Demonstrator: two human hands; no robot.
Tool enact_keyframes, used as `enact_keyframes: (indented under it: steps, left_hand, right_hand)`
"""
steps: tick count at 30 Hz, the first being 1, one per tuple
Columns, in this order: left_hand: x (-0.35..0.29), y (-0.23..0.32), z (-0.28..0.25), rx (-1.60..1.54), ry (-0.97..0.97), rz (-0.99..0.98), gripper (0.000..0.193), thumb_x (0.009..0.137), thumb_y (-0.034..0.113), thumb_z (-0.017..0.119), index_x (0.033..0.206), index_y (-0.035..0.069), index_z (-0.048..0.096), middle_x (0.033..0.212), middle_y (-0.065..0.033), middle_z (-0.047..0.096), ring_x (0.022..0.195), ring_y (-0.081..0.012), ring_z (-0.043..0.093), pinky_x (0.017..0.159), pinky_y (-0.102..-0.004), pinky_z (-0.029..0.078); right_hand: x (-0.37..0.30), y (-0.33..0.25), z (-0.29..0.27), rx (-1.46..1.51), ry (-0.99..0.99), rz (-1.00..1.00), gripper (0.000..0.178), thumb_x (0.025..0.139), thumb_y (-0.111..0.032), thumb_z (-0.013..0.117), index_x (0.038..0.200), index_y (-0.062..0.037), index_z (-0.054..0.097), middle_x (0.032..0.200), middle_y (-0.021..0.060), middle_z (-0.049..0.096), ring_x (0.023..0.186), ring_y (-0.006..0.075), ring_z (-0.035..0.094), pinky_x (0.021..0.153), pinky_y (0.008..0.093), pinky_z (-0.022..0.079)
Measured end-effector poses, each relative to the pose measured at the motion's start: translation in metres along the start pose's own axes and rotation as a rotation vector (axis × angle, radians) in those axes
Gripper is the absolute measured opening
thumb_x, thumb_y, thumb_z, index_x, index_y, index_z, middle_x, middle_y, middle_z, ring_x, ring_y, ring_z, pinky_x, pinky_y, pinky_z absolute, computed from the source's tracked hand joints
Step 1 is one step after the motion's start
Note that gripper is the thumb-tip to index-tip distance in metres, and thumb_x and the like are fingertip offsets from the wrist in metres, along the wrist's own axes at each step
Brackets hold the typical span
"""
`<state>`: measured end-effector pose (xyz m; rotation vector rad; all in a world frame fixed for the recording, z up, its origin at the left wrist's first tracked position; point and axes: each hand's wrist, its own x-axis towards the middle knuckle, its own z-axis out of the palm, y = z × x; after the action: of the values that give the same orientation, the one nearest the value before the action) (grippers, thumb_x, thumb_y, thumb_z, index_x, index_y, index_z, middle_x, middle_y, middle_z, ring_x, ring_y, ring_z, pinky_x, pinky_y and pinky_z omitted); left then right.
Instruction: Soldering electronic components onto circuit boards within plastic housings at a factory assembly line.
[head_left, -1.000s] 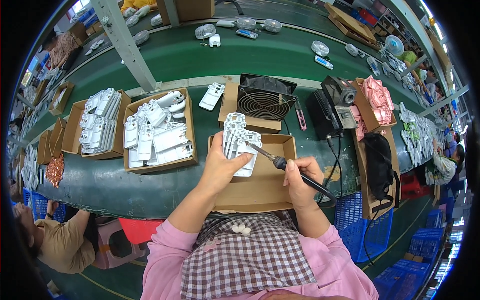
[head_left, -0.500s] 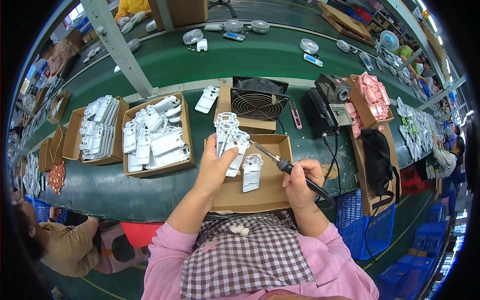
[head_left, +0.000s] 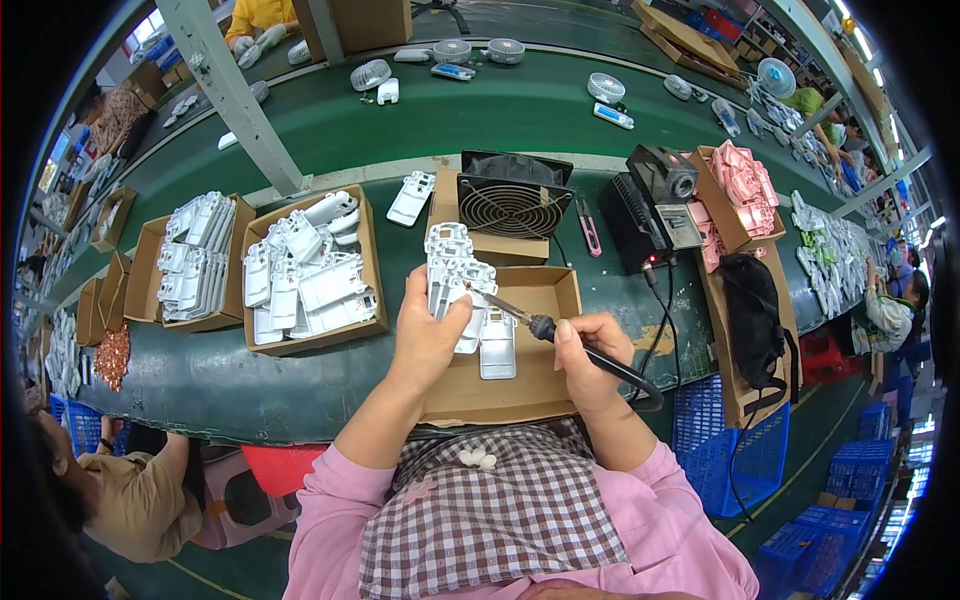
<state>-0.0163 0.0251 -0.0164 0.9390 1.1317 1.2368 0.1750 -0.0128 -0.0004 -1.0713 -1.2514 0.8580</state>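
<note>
My left hand (head_left: 424,325) is closed on a few white plastic housings (head_left: 452,262), held overlapping above a shallow cardboard tray (head_left: 545,400). In my right hand (head_left: 592,362) is a soldering iron (head_left: 545,328) with a black handle, pointing left. Its metal tip meets the front housing near my left thumb; whether it touches a contact there is too small to tell. One more white housing (head_left: 498,345) lies in the tray, just right of the held ones and under the iron.
Boxes of white housings (head_left: 310,275) stand at left, beside copper-coloured small parts (head_left: 112,355). Behind the tray is a black fan (head_left: 513,205); a utility knife (head_left: 588,228) and black soldering station (head_left: 640,225) are to its right. Fan parts ride the green conveyor (head_left: 520,120). Co-workers sit at both sides.
My right hand and the soldering iron have moved slightly left and down, bringing the tip onto the held housing. Fan parts on the conveyor have shifted left.
</note>
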Motion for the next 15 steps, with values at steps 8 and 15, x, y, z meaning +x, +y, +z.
enact_keyframes:
  steps: [8, 15]
  left_hand:
    - [0.0002, -0.0004, -0.001, 0.028, 0.001, -0.003, 0.043, 0.083, 0.007, 0.058, 0.122, -0.003, 0.042, 0.109, -0.01, 0.054, 0.098, -0.0146, 0.056, 0.084, -0.0278, 0.046]
    - [0.0004, -0.0009, -0.0016, 0.025, -0.003, -0.008, 0.044, 0.083, 0.007, 0.058, 0.122, -0.003, 0.043, 0.109, -0.0096, 0.052, 0.098, -0.0149, 0.055, 0.084, -0.0282, 0.046]
  right_hand:
    - [0.0009, -0.0008, 0.0009, 0.01, -0.009, 0.014, 0.011, 0.084, -0.004, 0.066, 0.08, 0.0004, 0.057, 0.064, -0.0004, 0.058, 0.053, 0.0015, 0.049, 0.048, 0.0175, 0.039]
    - [0.0009, -0.0012, 0.0005, -0.006, -0.017, 0.022, 0.011, 0.084, -0.004, 0.066, 0.08, 0.0005, 0.057, 0.064, -0.0007, 0.058, 0.054, 0.0011, 0.049, 0.048, 0.0172, 0.038]
